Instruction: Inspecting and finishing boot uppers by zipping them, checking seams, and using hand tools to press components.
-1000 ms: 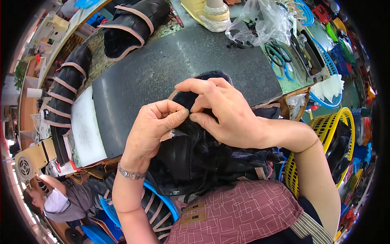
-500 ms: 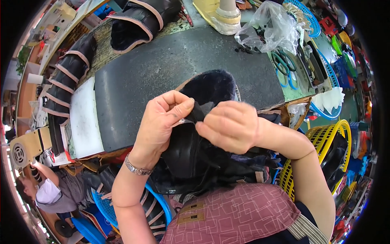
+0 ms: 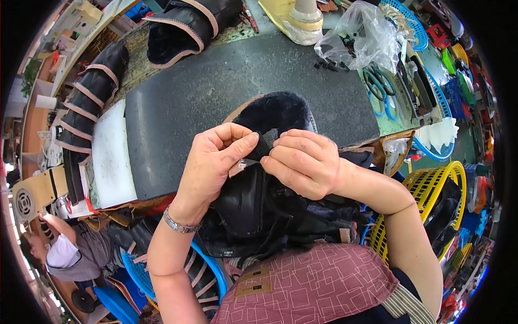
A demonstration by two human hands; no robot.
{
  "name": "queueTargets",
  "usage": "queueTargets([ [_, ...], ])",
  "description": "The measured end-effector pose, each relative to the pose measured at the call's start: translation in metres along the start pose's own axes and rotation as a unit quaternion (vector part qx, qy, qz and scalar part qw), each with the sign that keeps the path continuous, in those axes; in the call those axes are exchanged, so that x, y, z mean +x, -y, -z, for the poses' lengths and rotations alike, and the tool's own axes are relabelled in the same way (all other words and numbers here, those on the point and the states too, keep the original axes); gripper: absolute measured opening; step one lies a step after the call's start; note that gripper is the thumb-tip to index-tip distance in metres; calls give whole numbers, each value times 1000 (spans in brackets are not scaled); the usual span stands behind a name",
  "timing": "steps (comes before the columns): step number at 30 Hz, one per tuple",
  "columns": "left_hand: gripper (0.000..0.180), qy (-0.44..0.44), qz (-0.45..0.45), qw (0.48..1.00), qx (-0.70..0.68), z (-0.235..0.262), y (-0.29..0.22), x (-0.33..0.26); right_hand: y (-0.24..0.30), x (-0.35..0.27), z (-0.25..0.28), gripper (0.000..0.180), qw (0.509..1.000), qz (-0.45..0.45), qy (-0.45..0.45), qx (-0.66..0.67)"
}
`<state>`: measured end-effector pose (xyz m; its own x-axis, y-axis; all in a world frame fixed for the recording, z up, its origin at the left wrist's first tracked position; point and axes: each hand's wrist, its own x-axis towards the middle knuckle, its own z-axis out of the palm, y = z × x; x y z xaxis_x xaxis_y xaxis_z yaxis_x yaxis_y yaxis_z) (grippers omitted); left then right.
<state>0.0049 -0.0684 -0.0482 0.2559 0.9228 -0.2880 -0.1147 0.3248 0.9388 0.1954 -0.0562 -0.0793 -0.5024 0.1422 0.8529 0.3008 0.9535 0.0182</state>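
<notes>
A black boot upper with dark fleece lining [image 3: 278, 112] leans over the near edge of the table mat, and its smooth leather part [image 3: 240, 208] hangs toward my lap. Above it, my left hand [image 3: 210, 159] pinches a short black strip [image 3: 261, 147] between thumb and forefinger. From the other side, my right hand [image 3: 305, 164] has thumb and fingertips closed on the same strip. Under my left thumb a small pale, shiny edge shows. Whether the strip is joined to the upper is hidden by my fingers.
A dark mat [image 3: 205, 102] covers the table. Black uppers with pinkish trim [image 3: 181, 35] lie at the far left. Scissors [image 3: 379, 83] and a clear plastic bag [image 3: 367, 38] are at the right. A yellow basket [image 3: 426, 189] stands beside my right arm; a person [image 3: 81, 248] works at the left.
My right hand has turned and stilled from a blurred fist-like pose, its fingers now pinching the strip. The left hand stays nearly in place.
</notes>
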Motion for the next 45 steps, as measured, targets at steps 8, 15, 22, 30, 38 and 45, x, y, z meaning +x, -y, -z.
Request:
queueTargets([
  [8,16,-79,-110,971,196,-14,2,-4,-10,-15,-20,34,998,-9,-56,-11],
  [15,20,-51,-46,959,275,-3,3,-2,-9,-16,-17,33,999,20,22,-33],
  [22,22,-48,-118,974,189,-6,21,0,-12,-17,-19,34,997,68,3,-28],
  [30,24,-49,-124,970,205,-5,21,-1,-11,-21,-18,35,996,83,4,2],
  [38,25,-52,-125,975,179,-5,20,-4,-9,-20,-19,36,998,65,9,-12],
  [45,26,-67,-115,969,207,-1,15,-4,-8,-11,-19,41,999,34,13,-25],
])
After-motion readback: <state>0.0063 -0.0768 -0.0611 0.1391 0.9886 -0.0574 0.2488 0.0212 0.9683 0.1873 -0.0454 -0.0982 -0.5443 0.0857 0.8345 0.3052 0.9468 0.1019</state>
